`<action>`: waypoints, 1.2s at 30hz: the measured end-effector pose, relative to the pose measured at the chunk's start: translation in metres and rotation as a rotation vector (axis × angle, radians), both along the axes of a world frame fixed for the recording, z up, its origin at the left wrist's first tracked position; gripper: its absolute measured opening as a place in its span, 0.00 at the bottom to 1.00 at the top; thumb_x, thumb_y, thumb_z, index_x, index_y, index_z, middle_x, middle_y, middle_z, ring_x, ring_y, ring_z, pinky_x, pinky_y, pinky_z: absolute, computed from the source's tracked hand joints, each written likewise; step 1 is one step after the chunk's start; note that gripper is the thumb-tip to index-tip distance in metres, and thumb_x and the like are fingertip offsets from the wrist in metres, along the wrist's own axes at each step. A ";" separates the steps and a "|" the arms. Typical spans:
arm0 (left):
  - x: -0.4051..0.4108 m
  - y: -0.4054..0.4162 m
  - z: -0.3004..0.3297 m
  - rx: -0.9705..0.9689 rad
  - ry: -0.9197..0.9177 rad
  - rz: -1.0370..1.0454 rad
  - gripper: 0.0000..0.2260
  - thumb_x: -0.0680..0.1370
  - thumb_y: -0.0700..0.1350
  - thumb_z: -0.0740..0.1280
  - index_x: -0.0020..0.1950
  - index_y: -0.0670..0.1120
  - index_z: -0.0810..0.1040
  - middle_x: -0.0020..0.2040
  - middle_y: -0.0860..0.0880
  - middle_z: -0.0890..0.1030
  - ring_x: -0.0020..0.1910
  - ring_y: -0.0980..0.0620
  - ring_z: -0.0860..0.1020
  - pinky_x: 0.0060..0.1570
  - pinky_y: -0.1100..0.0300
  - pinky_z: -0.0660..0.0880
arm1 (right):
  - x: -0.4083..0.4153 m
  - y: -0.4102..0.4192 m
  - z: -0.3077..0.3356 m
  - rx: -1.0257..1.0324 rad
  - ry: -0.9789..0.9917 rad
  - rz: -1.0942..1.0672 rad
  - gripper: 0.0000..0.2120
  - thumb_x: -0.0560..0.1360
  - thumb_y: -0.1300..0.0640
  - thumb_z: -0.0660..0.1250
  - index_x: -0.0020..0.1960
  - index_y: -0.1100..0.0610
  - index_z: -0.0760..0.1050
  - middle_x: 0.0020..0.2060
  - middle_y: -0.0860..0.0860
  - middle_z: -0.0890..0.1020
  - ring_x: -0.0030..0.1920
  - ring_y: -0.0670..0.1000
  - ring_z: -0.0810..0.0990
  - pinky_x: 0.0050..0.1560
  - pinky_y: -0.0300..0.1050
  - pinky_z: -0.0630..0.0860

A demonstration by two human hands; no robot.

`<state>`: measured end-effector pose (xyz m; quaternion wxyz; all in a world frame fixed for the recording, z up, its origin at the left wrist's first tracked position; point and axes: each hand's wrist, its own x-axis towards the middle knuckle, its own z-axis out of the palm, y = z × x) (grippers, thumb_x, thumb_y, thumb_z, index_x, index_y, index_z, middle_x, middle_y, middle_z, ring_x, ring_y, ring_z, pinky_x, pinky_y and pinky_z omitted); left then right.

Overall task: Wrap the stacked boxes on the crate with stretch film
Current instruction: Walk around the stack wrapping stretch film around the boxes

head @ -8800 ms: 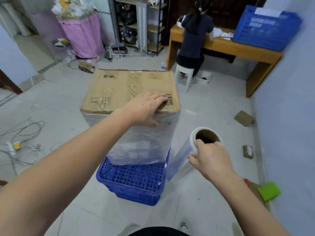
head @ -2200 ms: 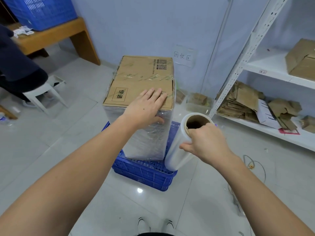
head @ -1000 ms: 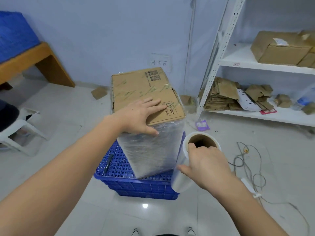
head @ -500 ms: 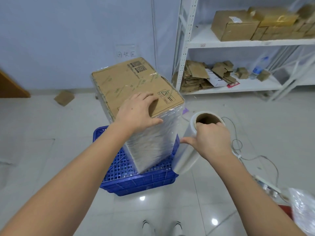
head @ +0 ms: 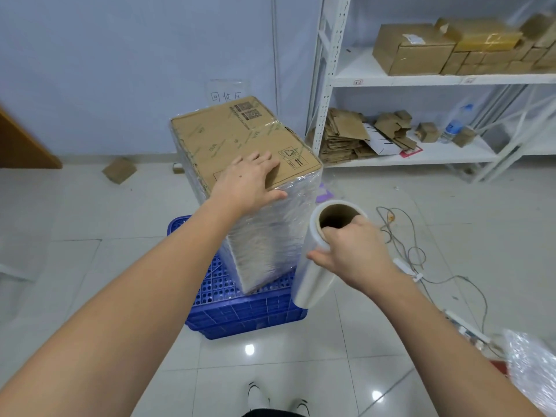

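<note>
- Stacked boxes point(head: 264, 236) – mid-frame, standing on the blue crate point(head: 240, 314) on the floor, sides already sheathed in film. They look rigid and tall, so likely tippy; steady them from the cardboard top, not the slick wrapped sides.
- Stretch film roll point(head: 319, 254) – at 4 o'clock of the stack, just beside its near corner. Probably light, with a stiff core; the film itself is thin, clingy and easily torn.
- Left hand point(head: 249, 183) – fingers spread flat, pressing the top.
- Right hand point(head: 349, 251) – fingers hooked into the core, thumb outside, holding the roll.
</note>
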<state>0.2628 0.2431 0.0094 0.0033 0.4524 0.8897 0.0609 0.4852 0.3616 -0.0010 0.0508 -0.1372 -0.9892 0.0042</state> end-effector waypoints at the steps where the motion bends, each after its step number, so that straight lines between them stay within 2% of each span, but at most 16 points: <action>1: 0.000 0.000 -0.001 0.009 -0.004 0.002 0.37 0.77 0.69 0.65 0.81 0.52 0.64 0.80 0.51 0.67 0.79 0.47 0.63 0.78 0.45 0.57 | 0.001 -0.005 0.000 -0.008 -0.007 0.041 0.21 0.73 0.34 0.63 0.38 0.51 0.69 0.32 0.48 0.72 0.47 0.55 0.73 0.40 0.45 0.60; 5: -0.003 -0.004 -0.003 0.026 -0.030 0.031 0.39 0.76 0.70 0.65 0.83 0.53 0.62 0.83 0.52 0.61 0.82 0.47 0.58 0.80 0.44 0.53 | 0.003 -0.022 0.000 -0.055 0.042 0.247 0.18 0.69 0.36 0.69 0.36 0.51 0.73 0.29 0.45 0.69 0.44 0.54 0.73 0.39 0.45 0.68; 8: -0.003 -0.005 -0.006 0.023 -0.030 0.041 0.40 0.76 0.71 0.65 0.83 0.53 0.61 0.83 0.52 0.60 0.82 0.48 0.57 0.81 0.44 0.53 | 0.001 -0.031 -0.007 -0.027 0.054 0.387 0.18 0.65 0.38 0.74 0.32 0.52 0.74 0.24 0.45 0.70 0.38 0.55 0.75 0.35 0.42 0.66; 11: -0.002 -0.004 -0.006 0.034 -0.027 0.040 0.40 0.76 0.71 0.66 0.82 0.53 0.62 0.83 0.51 0.61 0.82 0.48 0.58 0.81 0.44 0.53 | -0.005 -0.034 -0.010 0.016 0.029 0.497 0.21 0.66 0.39 0.74 0.32 0.50 0.65 0.24 0.45 0.73 0.36 0.52 0.73 0.39 0.41 0.60; 13: -0.002 -0.004 -0.006 0.041 -0.029 0.045 0.40 0.76 0.71 0.66 0.82 0.53 0.63 0.83 0.51 0.61 0.82 0.48 0.58 0.81 0.44 0.54 | -0.006 -0.033 -0.008 0.017 0.021 0.512 0.22 0.67 0.39 0.72 0.33 0.49 0.62 0.25 0.45 0.71 0.37 0.50 0.70 0.40 0.41 0.62; 15: -0.002 -0.004 -0.006 0.043 -0.025 0.045 0.40 0.76 0.71 0.66 0.82 0.53 0.63 0.83 0.51 0.62 0.82 0.48 0.59 0.81 0.44 0.54 | -0.004 -0.037 -0.002 0.005 -0.008 0.488 0.20 0.70 0.41 0.71 0.36 0.50 0.63 0.29 0.47 0.73 0.38 0.51 0.70 0.43 0.43 0.63; 17: -0.002 -0.003 -0.006 0.049 -0.026 0.044 0.40 0.75 0.70 0.67 0.82 0.53 0.64 0.82 0.51 0.62 0.82 0.48 0.59 0.81 0.44 0.55 | 0.001 -0.045 0.006 0.009 -0.029 0.437 0.18 0.72 0.44 0.70 0.42 0.52 0.63 0.36 0.50 0.78 0.41 0.53 0.73 0.45 0.43 0.59; 19: -0.002 -0.004 -0.006 0.057 -0.025 0.045 0.39 0.75 0.70 0.67 0.82 0.53 0.64 0.82 0.51 0.63 0.82 0.48 0.59 0.81 0.44 0.55 | 0.004 -0.058 0.009 -0.003 -0.038 0.342 0.22 0.73 0.40 0.68 0.47 0.53 0.61 0.40 0.50 0.80 0.40 0.53 0.72 0.45 0.45 0.60; 21: -0.001 -0.004 -0.006 0.060 -0.022 0.044 0.39 0.75 0.70 0.67 0.81 0.53 0.64 0.82 0.51 0.63 0.82 0.48 0.59 0.80 0.44 0.56 | 0.003 -0.072 0.007 -0.039 -0.058 0.200 0.28 0.72 0.30 0.64 0.47 0.55 0.62 0.37 0.50 0.79 0.36 0.53 0.72 0.42 0.47 0.62; 23: -0.001 -0.004 -0.005 0.057 -0.012 0.043 0.39 0.75 0.71 0.67 0.81 0.53 0.64 0.82 0.52 0.64 0.82 0.48 0.60 0.80 0.45 0.57 | 0.000 -0.084 0.003 -0.010 -0.057 0.103 0.30 0.72 0.27 0.59 0.47 0.56 0.64 0.33 0.50 0.78 0.32 0.53 0.73 0.40 0.48 0.63; 25: -0.002 -0.004 -0.004 0.052 -0.002 0.040 0.40 0.75 0.71 0.67 0.81 0.53 0.64 0.82 0.52 0.64 0.81 0.48 0.60 0.80 0.45 0.58 | -0.001 -0.092 0.001 -0.011 -0.045 0.082 0.27 0.75 0.31 0.58 0.48 0.56 0.64 0.32 0.49 0.76 0.31 0.53 0.73 0.40 0.47 0.62; 28: -0.003 -0.007 -0.004 0.051 0.009 0.031 0.40 0.75 0.72 0.67 0.81 0.53 0.64 0.82 0.51 0.64 0.81 0.48 0.61 0.79 0.44 0.59 | 0.001 -0.102 0.003 -0.058 -0.032 0.090 0.17 0.78 0.41 0.64 0.48 0.54 0.65 0.34 0.50 0.74 0.33 0.53 0.70 0.42 0.46 0.61; 30: -0.005 -0.007 -0.004 0.052 0.002 0.020 0.41 0.74 0.72 0.67 0.82 0.54 0.63 0.82 0.51 0.63 0.81 0.47 0.61 0.79 0.43 0.59 | 0.002 -0.112 0.002 0.009 -0.008 0.106 0.12 0.75 0.50 0.71 0.48 0.53 0.69 0.35 0.51 0.78 0.33 0.53 0.70 0.43 0.46 0.63; 32: -0.008 -0.008 -0.006 0.068 -0.013 0.020 0.41 0.74 0.73 0.66 0.81 0.54 0.64 0.82 0.52 0.64 0.81 0.48 0.61 0.79 0.42 0.58 | 0.000 -0.121 -0.004 0.053 -0.050 0.092 0.11 0.69 0.57 0.75 0.47 0.55 0.74 0.35 0.52 0.81 0.35 0.54 0.73 0.48 0.47 0.69; 34: -0.011 -0.010 -0.008 0.086 -0.033 0.012 0.41 0.73 0.74 0.65 0.81 0.55 0.65 0.82 0.52 0.64 0.81 0.48 0.61 0.79 0.41 0.58 | -0.003 -0.127 -0.011 0.061 -0.064 0.070 0.10 0.65 0.58 0.75 0.42 0.55 0.75 0.31 0.53 0.80 0.33 0.54 0.75 0.54 0.49 0.73; 36: -0.013 -0.015 -0.008 0.120 -0.063 -0.014 0.39 0.75 0.73 0.64 0.80 0.54 0.66 0.82 0.51 0.64 0.81 0.47 0.61 0.80 0.41 0.56 | -0.010 -0.130 -0.013 0.075 0.015 -0.022 0.13 0.61 0.55 0.75 0.35 0.53 0.71 0.23 0.50 0.74 0.27 0.53 0.71 0.46 0.48 0.77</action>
